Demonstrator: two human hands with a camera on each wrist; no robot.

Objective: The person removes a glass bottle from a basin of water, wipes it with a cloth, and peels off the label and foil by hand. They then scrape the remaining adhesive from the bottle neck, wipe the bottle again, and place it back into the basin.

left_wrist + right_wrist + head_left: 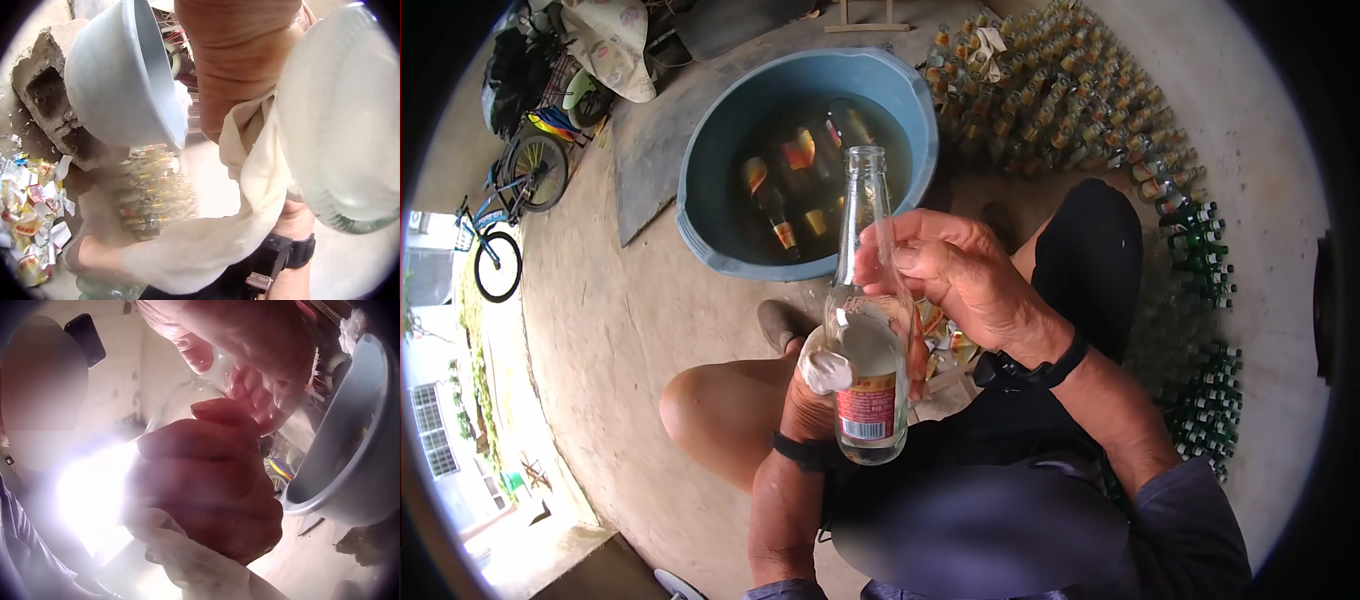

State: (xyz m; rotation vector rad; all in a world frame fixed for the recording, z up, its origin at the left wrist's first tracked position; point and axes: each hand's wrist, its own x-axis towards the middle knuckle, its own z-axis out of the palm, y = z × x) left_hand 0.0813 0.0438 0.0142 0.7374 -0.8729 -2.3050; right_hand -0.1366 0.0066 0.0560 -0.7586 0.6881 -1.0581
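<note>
A clear glass bottle [868, 340] stands nearly upright in the head view, with a red and yellow label low on it. My left hand [804, 400] grips its body from behind, its fingers reaching round to the far side. White cloth [828, 371] lies against that hand, and in the left wrist view the cloth [256, 181] hangs beside the bottle's base [344, 131]. At the bottle's shoulder my right hand [975, 285] has its fingers curled behind the glass, some showing through it. The right wrist view has both hands close together around the bottle.
A blue tub [700, 215] of water with labelled bottles in it sits in front. Rows of clear bottles [1060, 110] and green bottles [1200, 250] line the right side. Torn labels [34, 219] lie in a heap by a concrete block [47, 90]. A bicycle [500, 215] stands left.
</note>
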